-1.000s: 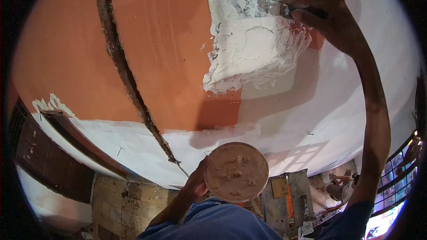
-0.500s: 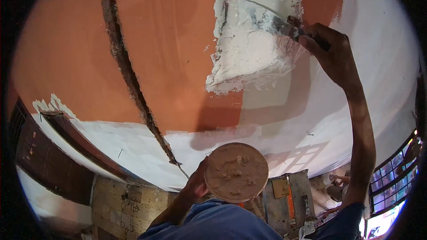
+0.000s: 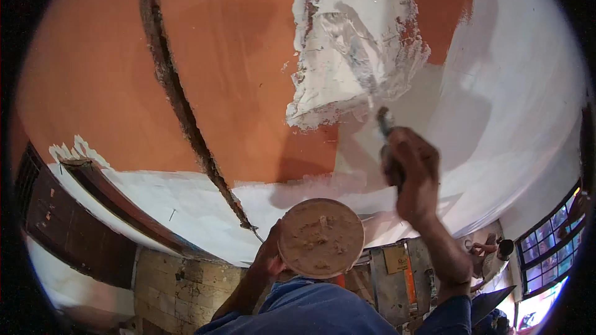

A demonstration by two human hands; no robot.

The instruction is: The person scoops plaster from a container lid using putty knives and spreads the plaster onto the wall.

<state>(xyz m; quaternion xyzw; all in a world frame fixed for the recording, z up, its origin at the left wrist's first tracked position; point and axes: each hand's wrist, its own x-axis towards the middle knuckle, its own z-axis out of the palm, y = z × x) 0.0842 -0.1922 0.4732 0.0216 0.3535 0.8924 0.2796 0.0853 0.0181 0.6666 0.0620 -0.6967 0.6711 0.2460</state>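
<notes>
My left hand (image 3: pixel 270 255) is closed round the side of a round tub (image 3: pixel 321 243) in front of my body, its top showing lumpy pinkish-brown paste. In my right hand (image 3: pixel 417 174) is a putty knife (image 3: pixel 358 61), gripped by its dark handle and blurred by motion. Its smeared blade lies over the rough white filler patch (image 3: pixel 315 71) on the orange wall (image 3: pixel 230 87); whether it touches the filler I cannot tell. The right hand is below and right of the patch, above and right of the tub.
A deep groove (image 3: pixel 171 77) runs down the wall at left, with a cable end (image 3: pixel 257 234) at its bottom. Far below are a dark door (image 3: pixel 77 239), a tiled floor (image 3: pixel 162 285), grey planks (image 3: pixel 388 282) with a cardboard piece (image 3: pixel 396 259), a barred window (image 3: pixel 552 251) and another person (image 3: pixel 495 262).
My right hand has come down and left from the patch's right edge, and the putty knife has swung to point up and left. My left hand and the tub have shifted slightly left.
</notes>
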